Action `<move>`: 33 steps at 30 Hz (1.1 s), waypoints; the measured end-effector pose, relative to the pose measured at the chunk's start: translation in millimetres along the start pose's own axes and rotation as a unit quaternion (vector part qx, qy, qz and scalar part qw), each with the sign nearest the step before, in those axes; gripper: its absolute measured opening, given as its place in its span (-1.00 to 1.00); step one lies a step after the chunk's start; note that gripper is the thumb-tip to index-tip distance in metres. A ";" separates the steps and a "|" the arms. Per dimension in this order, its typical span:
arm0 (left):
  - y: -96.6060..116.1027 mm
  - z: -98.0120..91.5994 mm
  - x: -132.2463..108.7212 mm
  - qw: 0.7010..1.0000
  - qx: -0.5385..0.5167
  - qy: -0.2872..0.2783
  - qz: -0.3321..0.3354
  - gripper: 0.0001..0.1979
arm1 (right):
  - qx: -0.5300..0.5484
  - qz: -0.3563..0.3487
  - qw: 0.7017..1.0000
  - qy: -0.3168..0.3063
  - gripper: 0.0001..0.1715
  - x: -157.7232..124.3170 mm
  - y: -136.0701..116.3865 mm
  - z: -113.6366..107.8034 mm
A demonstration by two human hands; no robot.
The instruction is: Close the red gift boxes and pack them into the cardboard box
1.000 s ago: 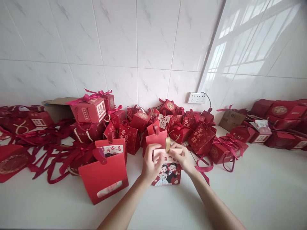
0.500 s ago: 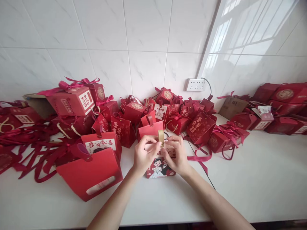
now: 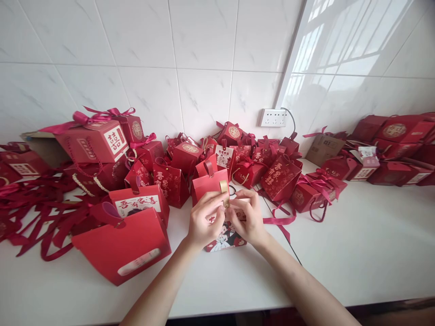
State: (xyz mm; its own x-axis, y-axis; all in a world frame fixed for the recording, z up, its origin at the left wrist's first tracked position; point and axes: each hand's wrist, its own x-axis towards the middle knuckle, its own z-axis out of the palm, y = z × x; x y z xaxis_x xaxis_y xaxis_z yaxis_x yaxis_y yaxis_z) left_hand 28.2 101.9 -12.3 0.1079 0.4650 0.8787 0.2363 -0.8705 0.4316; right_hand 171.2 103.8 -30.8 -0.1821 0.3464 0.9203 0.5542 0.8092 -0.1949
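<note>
A small red gift box (image 3: 224,242) printed with a cartoon bride and groom stands on the white table in front of me. At its top a gold strap (image 3: 223,186) curves upward in a loop. My left hand (image 3: 206,219) is closed, its thumb and forefinger pinching the strap near its lower end. Close against it, my right hand (image 3: 248,222) also pinches at the foot of the strap, fingertips nearly touching the left ones. Both hands cover the upper part of the box, so the strap's fastening point is hidden.
Larger red gift boxes (image 3: 127,246) stand at left, beside loose red ribbons (image 3: 54,231). Many red boxes (image 3: 185,156) line the tiled wall, with another stack (image 3: 401,131) at far right. A power strip (image 3: 273,117) is on the wall; a dark seam crosses the table (image 3: 360,244).
My fingertips have drawn closer together at the foot of the gold strap, and the strap's loop leans slightly left. The whole view has shifted a little; the box stays in place.
</note>
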 end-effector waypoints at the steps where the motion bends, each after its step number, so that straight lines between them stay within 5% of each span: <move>1: -0.1 0.0 0.0 1.000 0.008 -0.002 0.005 -0.64 | -0.004 0.002 1.000 0.001 -0.75 0.0 -0.4 -0.1; 27: 0.0 -0.8 1.4 0.999 0.049 -0.017 0.003 -0.66 | 0.021 0.013 1.000 0.016 -0.85 4.5 -0.9 -1.8; 33: 0.0 -1.0 1.7 0.999 0.044 -0.023 -0.015 -0.70 | 0.036 0.060 0.998 0.008 -0.77 5.5 -0.3 -6.2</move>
State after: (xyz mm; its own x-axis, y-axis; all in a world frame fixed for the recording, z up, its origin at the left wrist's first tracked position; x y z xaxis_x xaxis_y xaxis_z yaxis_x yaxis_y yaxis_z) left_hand 27.4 102.5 -10.6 0.1428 0.4984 0.8551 0.3239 -0.8399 0.4355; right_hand 175.1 102.5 -23.5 -0.1055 0.4360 0.8937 0.5109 0.7949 -0.3274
